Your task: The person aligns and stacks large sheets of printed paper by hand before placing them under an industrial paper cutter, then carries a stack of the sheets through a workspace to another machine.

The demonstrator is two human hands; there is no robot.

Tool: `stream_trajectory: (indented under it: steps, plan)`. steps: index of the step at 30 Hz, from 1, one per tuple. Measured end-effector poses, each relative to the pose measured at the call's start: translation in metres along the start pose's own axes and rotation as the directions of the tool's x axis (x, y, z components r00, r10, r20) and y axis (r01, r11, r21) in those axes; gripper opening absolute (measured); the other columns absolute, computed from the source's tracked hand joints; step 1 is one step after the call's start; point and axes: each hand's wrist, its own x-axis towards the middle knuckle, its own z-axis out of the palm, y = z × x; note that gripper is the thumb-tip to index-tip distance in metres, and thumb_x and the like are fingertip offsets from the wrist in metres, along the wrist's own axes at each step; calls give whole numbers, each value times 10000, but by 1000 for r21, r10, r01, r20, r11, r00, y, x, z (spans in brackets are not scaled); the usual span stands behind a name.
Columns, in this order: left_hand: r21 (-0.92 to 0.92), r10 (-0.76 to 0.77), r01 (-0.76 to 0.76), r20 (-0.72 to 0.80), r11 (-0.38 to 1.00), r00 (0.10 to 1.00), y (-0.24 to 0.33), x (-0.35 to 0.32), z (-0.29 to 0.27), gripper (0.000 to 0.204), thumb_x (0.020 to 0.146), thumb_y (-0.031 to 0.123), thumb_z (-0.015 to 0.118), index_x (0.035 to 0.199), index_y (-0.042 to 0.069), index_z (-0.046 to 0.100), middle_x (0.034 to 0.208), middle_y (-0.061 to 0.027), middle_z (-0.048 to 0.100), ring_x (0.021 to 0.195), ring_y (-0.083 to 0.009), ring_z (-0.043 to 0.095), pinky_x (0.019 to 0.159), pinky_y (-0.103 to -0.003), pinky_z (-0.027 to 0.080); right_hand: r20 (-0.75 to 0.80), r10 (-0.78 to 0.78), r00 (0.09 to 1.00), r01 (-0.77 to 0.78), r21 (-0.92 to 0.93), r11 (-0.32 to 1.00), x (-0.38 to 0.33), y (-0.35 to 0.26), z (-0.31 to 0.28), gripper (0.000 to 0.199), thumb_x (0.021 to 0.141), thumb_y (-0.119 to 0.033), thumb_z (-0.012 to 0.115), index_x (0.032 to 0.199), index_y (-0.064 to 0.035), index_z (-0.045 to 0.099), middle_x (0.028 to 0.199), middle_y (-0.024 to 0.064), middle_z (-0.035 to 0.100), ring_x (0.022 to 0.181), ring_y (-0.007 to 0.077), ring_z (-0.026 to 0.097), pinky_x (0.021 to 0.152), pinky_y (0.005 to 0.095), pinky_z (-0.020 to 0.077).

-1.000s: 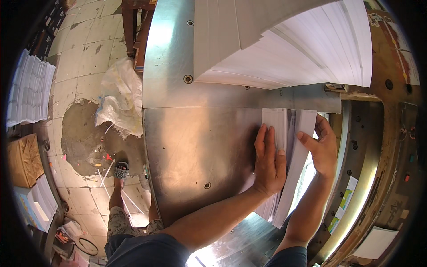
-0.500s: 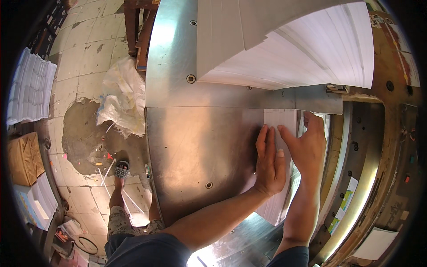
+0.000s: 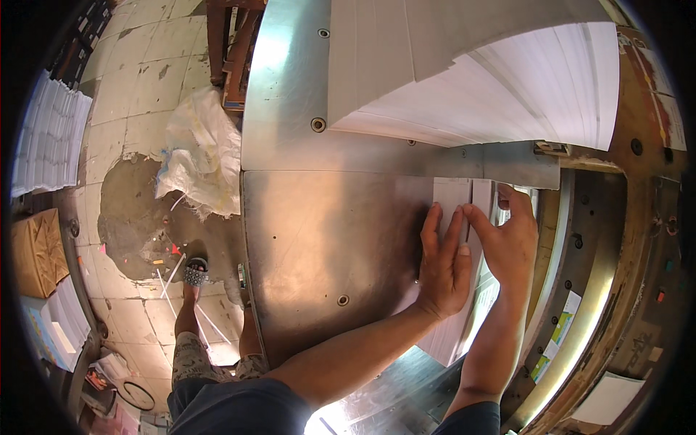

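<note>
At lower centre of the frame, two forearms rise to two hands: the left hand [image 3: 444, 262] lies flat, fingers together, pressing on a narrow stack of white paper strips [image 3: 458, 199], while the right hand [image 3: 512, 239] curls against the stack's right side, its fingers hooked at the far edge. That one stack sits at centre right on the steel table [image 3: 326, 239], butted to the grey metal guide bar [image 3: 500, 161], so it looks squared up yet not released. Beyond the bar, upper right, one large fanned pile of white sheets [image 3: 536, 87] waits.
</note>
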Motion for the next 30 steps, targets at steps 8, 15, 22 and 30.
stream_trajectory:
  steps: [8,15,22,30]
  plan:
    - [-6,10,-10,12,1000,1000,-2,-3,3,533,992,217,365,1467,-22,342,1520,-267,160,1406,-431,242,1150,-464,240,35,10,999,-16,177,984,3,21,-4,536,756,-214,775,1175,72,604,1068,204,666,1010,303,651,878,371,500]
    - [3,26,-26,-2,1000,1000,-1,-1,2,543,987,205,380,1475,-23,312,1516,-270,158,1402,-440,241,1145,-471,247,67,2,998,-17,227,974,6,19,-6,564,756,-206,777,1198,89,588,1076,211,667,1023,300,649,884,366,500]
    - [66,45,-45,-2,997,999,0,-1,3,553,970,170,440,1463,-34,295,1509,-265,153,1381,-453,264,1133,-482,266,133,36,990,-83,367,926,9,26,-12,522,768,-159,748,1197,95,595,1084,204,682,1030,255,652,879,340,504]
    - [92,154,-168,143,981,978,42,7,12,637,933,136,526,1466,-58,236,1468,-298,243,1284,-414,373,1089,-476,312,244,-10,970,-130,549,826,17,43,-33,470,760,-152,714,1149,96,624,1026,198,707,960,239,678,858,334,515]
